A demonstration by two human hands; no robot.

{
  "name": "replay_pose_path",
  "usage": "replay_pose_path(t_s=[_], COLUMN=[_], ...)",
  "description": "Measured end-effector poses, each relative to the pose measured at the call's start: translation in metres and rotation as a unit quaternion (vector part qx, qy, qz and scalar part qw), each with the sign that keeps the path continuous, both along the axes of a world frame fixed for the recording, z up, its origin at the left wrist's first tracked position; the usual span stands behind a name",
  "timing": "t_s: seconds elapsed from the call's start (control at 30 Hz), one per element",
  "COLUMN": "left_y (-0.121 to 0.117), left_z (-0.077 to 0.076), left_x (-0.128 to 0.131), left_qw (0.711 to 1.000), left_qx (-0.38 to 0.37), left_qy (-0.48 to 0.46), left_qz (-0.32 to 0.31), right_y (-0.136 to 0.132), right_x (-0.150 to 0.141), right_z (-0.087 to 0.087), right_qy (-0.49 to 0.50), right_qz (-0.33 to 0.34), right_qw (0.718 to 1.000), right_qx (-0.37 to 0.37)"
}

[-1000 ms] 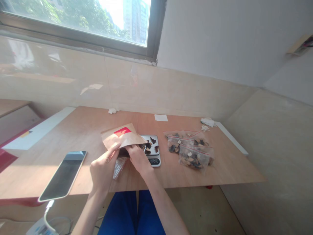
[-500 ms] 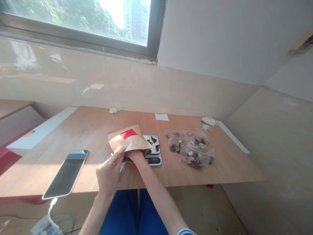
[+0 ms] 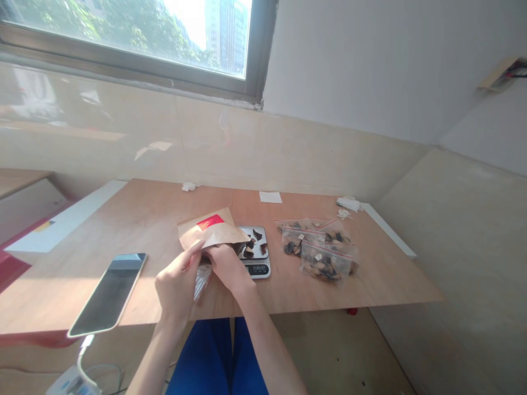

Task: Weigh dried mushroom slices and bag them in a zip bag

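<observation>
A brown paper pouch with a red label is held over the wooden table. My left hand pinches the pouch's lower edge together with a clear plastic bag that hangs below it. The fingers of my right hand are curled at the pouch's mouth, and what they hold is hidden. Just right of my hands stands a small digital scale with a few dark pieces on its platform.
Several clear zip bags of dark pieces lie right of the scale. A phone on a charging cable lies at the front left. Small white scraps sit near the tiled back wall. A white board adjoins the table's left edge.
My right hand went deeper into the pouch half a second ago and has now drawn back to its mouth. The pouch shifted slightly with it.
</observation>
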State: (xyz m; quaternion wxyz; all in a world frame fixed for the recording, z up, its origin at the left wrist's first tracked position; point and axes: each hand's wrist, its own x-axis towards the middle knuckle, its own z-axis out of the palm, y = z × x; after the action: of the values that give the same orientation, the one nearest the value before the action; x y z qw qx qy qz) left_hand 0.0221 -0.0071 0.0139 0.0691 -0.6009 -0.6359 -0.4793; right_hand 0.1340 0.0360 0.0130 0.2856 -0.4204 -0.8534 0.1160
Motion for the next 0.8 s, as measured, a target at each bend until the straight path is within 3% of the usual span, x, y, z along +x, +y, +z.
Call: replay_pose_path(t_s=[0.1, 0.27, 0.33, 0.43, 0.53, 0.6, 0.7, 0.8], left_y=[0.007, 0.018, 0.024, 0.037, 0.049, 0.052, 0.052, 0.049], left_z=[0.006, 0.016, 0.020, 0.024, 0.027, 0.027, 0.026, 0.023], left_x=[-0.003, -0.004, -0.004, -0.006, -0.012, -0.017, -0.023, -0.026], left_qw=[0.999, 0.989, 0.986, 0.983, 0.986, 0.989, 0.991, 0.991], left_qx=[-0.031, -0.104, -0.125, -0.149, -0.140, -0.122, -0.102, -0.102], left_qy=[-0.022, -0.102, -0.112, -0.103, -0.082, -0.069, -0.066, -0.072], left_qz=[0.009, -0.005, -0.011, 0.003, 0.038, 0.054, 0.050, 0.045], right_y=[-0.011, -0.009, -0.005, 0.005, 0.024, 0.040, 0.061, 0.072], right_x=[0.008, 0.014, 0.014, 0.021, 0.040, 0.056, 0.074, 0.079], right_z=[0.000, -0.008, -0.008, -0.008, -0.014, -0.020, -0.029, -0.035], right_qy=[0.053, 0.228, 0.342, 0.510, 0.577, 0.551, 0.438, 0.372], right_qz=[0.013, -0.042, -0.083, -0.156, -0.195, -0.192, -0.161, -0.134], right_qw=[0.997, 0.965, 0.929, 0.845, 0.790, 0.804, 0.872, 0.904], right_qx=[0.060, 0.125, 0.114, 0.042, -0.066, -0.114, -0.149, -0.165])
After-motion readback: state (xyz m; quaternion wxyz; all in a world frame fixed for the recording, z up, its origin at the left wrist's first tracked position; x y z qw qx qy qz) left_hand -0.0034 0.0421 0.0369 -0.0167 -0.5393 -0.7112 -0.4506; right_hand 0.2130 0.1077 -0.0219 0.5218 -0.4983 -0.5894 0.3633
